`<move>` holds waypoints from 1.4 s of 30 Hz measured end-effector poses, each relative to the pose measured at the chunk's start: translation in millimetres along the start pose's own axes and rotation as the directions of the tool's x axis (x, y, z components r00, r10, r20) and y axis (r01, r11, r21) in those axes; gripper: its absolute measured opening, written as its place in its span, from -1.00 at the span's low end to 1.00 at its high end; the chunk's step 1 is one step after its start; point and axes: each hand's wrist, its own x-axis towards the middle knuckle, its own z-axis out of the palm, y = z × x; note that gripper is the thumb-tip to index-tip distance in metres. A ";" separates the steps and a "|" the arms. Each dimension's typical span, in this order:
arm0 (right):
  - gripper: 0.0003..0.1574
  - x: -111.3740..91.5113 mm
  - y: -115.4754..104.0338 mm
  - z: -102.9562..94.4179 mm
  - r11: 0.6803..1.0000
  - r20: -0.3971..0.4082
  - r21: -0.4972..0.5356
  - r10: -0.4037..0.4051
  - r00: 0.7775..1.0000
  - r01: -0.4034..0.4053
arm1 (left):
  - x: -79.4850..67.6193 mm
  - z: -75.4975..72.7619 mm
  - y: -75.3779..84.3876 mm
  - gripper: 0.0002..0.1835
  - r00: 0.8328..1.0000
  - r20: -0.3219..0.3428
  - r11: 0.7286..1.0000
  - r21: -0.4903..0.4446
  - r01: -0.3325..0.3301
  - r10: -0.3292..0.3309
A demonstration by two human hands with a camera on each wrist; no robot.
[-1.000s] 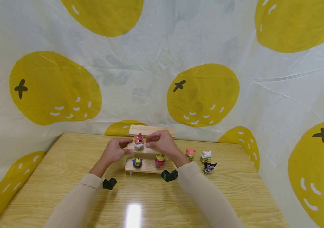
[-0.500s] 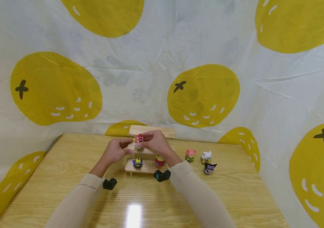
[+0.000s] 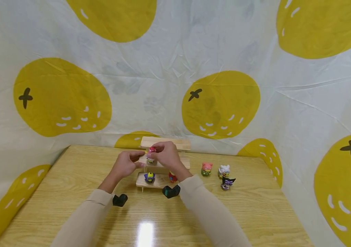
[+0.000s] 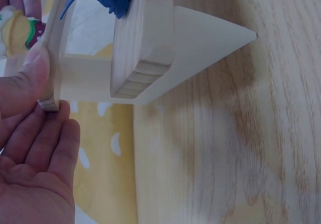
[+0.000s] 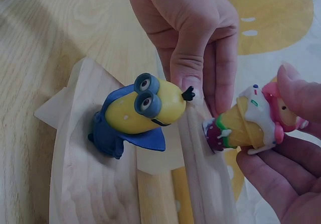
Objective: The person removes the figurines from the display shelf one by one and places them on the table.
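Observation:
A pink figurine in an ice-cream-cone body [image 5: 253, 118] stands at the left of the middle tier of a wooden tiered display stand [image 3: 166, 143]. My right hand [image 3: 167, 156] pinches its pink upper part between thumb and fingers. My left hand [image 3: 125, 163] grips the left end of that tier, thumb [image 4: 39, 68] on the board and fingers around its edge. On the lower tier stands a yellow goggled figurine in a blue cape [image 5: 145, 103]. A red figurine [image 3: 172, 177] beside it is partly hidden by my right wrist.
Right of the stand, three more figurines are on the wooden table [image 3: 256, 206]: a pink one [image 3: 206, 169], a white one [image 3: 224, 171] and a black-hooded one [image 3: 227, 183]. Behind the table hangs a fruit-print cloth [image 3: 150, 85]. Black wrist cameras sit below both hands.
My right hand has moved left from beside the pink figurine and now pinches it, covering more of the red figurine. My left hand has stayed at the tier's end.

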 end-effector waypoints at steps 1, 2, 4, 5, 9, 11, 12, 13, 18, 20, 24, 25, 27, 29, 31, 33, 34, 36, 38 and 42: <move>-0.75 0.0 0.1 -0.1 1.000 -0.008 -0.006 -0.006 1.000 0.006 | 0.2 0.2 -0.1 -0.50 1.000 -0.001 1.000 0.000 -0.001 0.001; -0.77 0.0 0.3 -0.2 1.000 -0.017 -0.012 -0.013 1.000 0.012 | 0.5 0.4 -0.1 -0.50 1.000 -0.002 1.000 -0.002 0.000 0.000; -0.78 -0.3 0.3 -0.8 1.000 -0.032 -0.018 -0.021 0.999 0.021 | 1.0 0.9 0.4 -0.49 1.000 -0.004 1.000 -0.007 0.006 -0.006; -0.77 -0.7 0.1 -1.3 1.000 -0.035 -0.016 -0.026 0.999 0.026 | 1.1 1.1 0.5 -0.49 1.000 -0.004 1.000 -0.004 0.003 -0.003; -0.75 -1.6 -0.4 -3.5 0.999 -0.033 -0.001 -0.037 0.999 0.037 | 1.3 1.0 1.1 -0.48 1.000 -0.009 1.000 0.000 0.007 -0.007; -0.77 -1.8 -0.6 -4.6 0.999 -0.025 0.003 -0.054 0.998 0.054 | 0.9 0.5 0.6 -0.48 1.000 -0.008 1.000 0.005 0.006 -0.006; -0.78 -1.8 -0.7 -5.0 0.998 -0.023 0.003 -0.058 0.998 0.058 | 0.8 0.3 0.2 -0.48 1.000 -0.010 1.000 0.005 0.010 -0.010; -0.79 -2.2 -0.6 -5.7 0.998 -0.022 0.003 -0.064 0.998 0.065 | 0.6 0.2 -0.2 -0.48 1.000 -0.010 1.000 0.004 0.016 -0.016; -0.83 -4.3 -0.1 -9.3 0.998 -0.021 -0.002 -0.065 0.998 0.065 | -0.5 0.3 -1.0 -0.49 1.000 -0.003 1.000 0.015 0.012 -0.012; -0.82 -5.2 -0.1 -10.8 0.999 -0.026 -0.007 -0.051 0.998 0.050 | -0.7 0.3 -0.6 -0.49 1.000 -0.003 1.000 0.021 0.012 -0.012; -0.81 -6.8 -1.0 -13.4 0.999 -0.042 -0.021 -0.028 0.999 0.027 | -0.8 0.4 -0.5 -0.50 1.000 -0.009 0.999 0.034 0.015 -0.015; -0.83 -7.0 -1.1 -14.0 0.999 -0.048 -0.029 -0.032 0.998 0.030 | -0.7 0.3 -0.7 -0.50 1.000 -0.009 0.999 0.035 0.016 -0.015; -0.88 -7.5 -1.5 -15.1 0.998 -0.060 -0.050 -0.042 0.997 0.039 | -0.4 0.1 -1.0 -0.50 1.000 -0.012 0.999 0.034 0.017 -0.017; -0.89 -7.8 -1.2 -16.0 0.997 -0.072 -0.066 -0.047 0.996 0.043 | -0.2 -0.4 -1.6 -0.50 1.000 -0.012 0.999 0.039 0.016 -0.015; -0.88 -8.3 -1.1 -17.1 0.996 -0.082 -0.077 -0.042 0.996 0.036 | 0.0 -0.9 -1.9 -0.49 1.000 -0.008 0.999 0.043 0.015 -0.014; -0.84 -8.8 -1.0 -18.3 0.997 -0.090 -0.077 -0.026 0.996 0.019 | 0.0 -1.1 -2.0 -0.49 1.000 -0.008 0.999 0.045 0.016 -0.016; -0.81 -9.0 -0.9 -18.9 0.997 -0.094 -0.075 -0.016 0.995 0.009 | 0.0 -1.1 -2.0 -0.50 1.000 -0.007 0.999 0.047 0.016 -0.016; -0.79 -9.6 -0.5 -20.2 0.997 -0.100 -0.078 -0.009 0.995 0.001 | -0.1 -0.9 -1.8 -0.50 1.000 -0.007 0.999 0.048 0.016 -0.015; -0.79 -10.0 0.4 -21.6 0.997 -0.104 -0.083 -0.012 0.994 0.004 | -0.5 -0.6 -1.5 -0.50 1.000 -0.008 0.999 0.045 0.015 -0.015; -0.81 -11.2 2.7 -25.0 0.996 -0.109 -0.085 -0.033 0.993 0.024 | -0.8 -0.2 -1.4 -0.49 1.000 -0.003 0.999 0.033 0.016 -0.016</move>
